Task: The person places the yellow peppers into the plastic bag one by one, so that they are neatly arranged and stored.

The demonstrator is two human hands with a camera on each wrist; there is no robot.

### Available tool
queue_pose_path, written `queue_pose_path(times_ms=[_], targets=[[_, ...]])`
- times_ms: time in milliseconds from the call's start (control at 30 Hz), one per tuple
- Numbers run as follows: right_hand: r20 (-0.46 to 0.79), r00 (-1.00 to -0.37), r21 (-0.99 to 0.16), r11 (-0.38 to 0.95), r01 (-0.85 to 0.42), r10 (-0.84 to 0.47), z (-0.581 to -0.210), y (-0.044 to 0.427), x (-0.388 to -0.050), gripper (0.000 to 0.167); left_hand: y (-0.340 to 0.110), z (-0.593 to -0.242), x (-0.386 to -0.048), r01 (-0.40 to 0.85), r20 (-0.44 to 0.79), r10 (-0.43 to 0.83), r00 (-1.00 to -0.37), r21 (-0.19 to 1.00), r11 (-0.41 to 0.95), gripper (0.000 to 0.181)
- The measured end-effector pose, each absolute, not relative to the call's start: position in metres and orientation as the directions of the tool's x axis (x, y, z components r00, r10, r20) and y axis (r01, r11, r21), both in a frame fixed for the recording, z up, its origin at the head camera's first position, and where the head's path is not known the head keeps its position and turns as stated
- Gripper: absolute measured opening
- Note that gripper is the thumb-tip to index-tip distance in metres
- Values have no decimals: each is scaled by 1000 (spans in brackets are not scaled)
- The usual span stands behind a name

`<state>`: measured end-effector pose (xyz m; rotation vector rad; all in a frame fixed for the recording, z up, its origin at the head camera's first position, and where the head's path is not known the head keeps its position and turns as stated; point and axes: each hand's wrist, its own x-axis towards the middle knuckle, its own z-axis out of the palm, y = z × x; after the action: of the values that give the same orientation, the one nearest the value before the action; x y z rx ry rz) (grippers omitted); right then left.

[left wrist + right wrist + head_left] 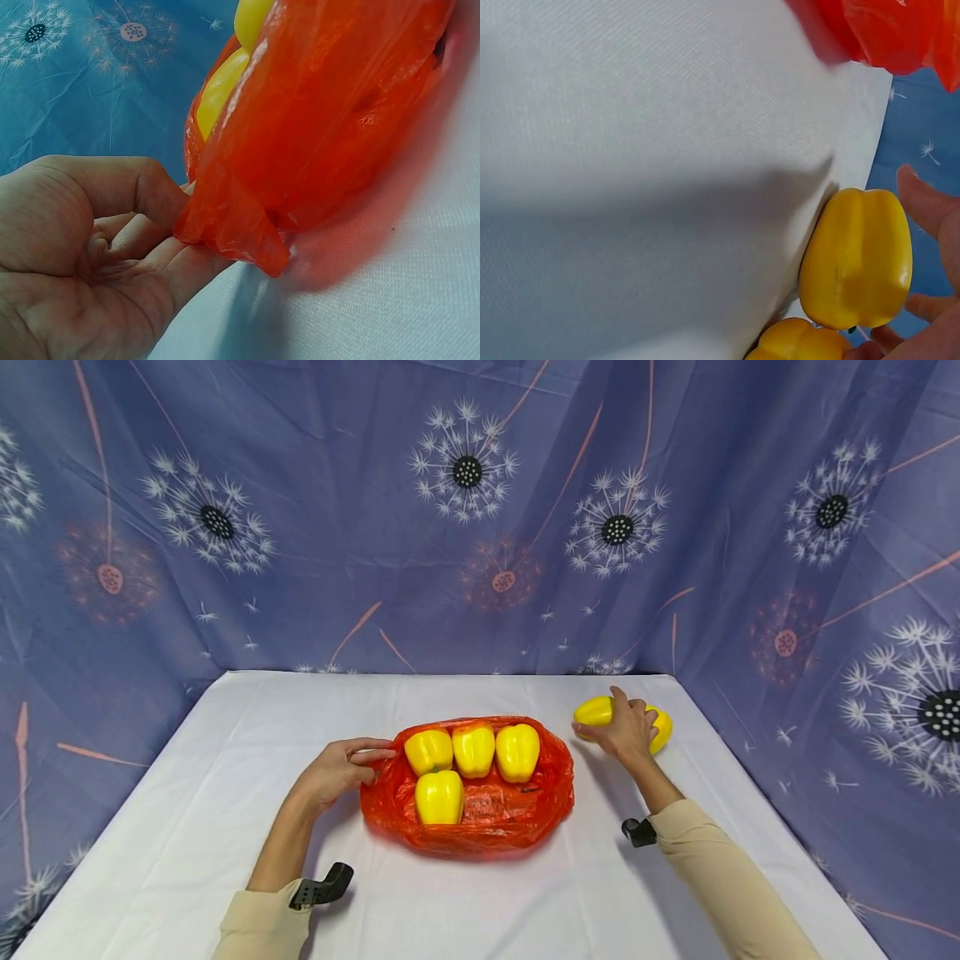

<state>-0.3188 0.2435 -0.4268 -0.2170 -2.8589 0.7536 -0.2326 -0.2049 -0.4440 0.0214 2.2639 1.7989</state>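
Two yellow peppers point(595, 711) at spread right hand point(626, 727); left hand point(337, 771) pinches red bag point(491, 839); dandelion curtain point(337, 527) behind table point(465, 910)

My left hand point(330, 777) holds the left rim of the red bag point(480, 838) on the white tablecloth point(450, 910). Inside sit four yellow peppers point(473, 751), three in a back row and one in front, towards the left. My right hand point(624, 725) is over two more peppers point(592, 711) near the back right. Behind hangs a blue dandelion-print curtain point(337, 493).

The red bag point(487, 839) bears faint printing point(491, 808) — none of it legible.
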Motion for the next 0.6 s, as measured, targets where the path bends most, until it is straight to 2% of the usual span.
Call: queue_pose_path(times_ms=[167,600], targets=[[142,-972,-499,862,94,188,-430,245,-319,104,-205,-444,-233,-145,-187,163,-969,960,239,60],[157,-970,-472,877,91,185,-435,242,-320,94,-204,-445,-234,-154,-194,152,-969,957,244,60]])
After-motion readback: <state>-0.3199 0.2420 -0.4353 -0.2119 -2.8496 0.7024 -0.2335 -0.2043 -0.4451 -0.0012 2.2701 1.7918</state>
